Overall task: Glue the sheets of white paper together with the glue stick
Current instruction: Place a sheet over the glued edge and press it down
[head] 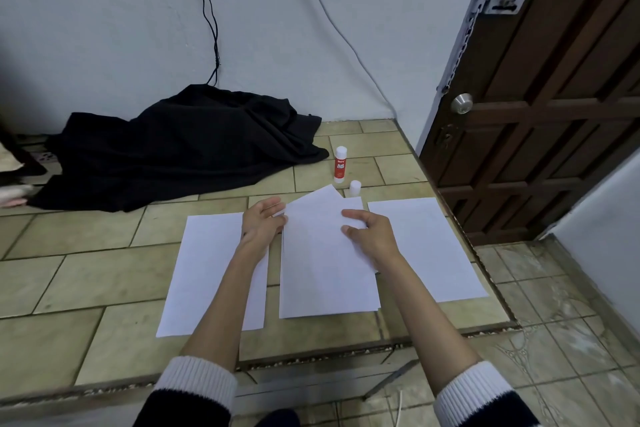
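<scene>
Thin white paper sheets (325,274), centre stack, w/ singles at 9 and 3 o'clock: light, floppy, so grip edges. Left hand (261,224) and right hand (372,230) pinch top sheet, prob. askew. Red-label glue stick (340,165) stands uncapped at 12.

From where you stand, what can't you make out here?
- Head view: glue on the middle sheets? Any would be between them, hidden by the top sheet.
- Glue stick label: too small to read.
- Under the black cloth: covered.
- Left sheet: partly hidden by the left hand and forearm.
</scene>
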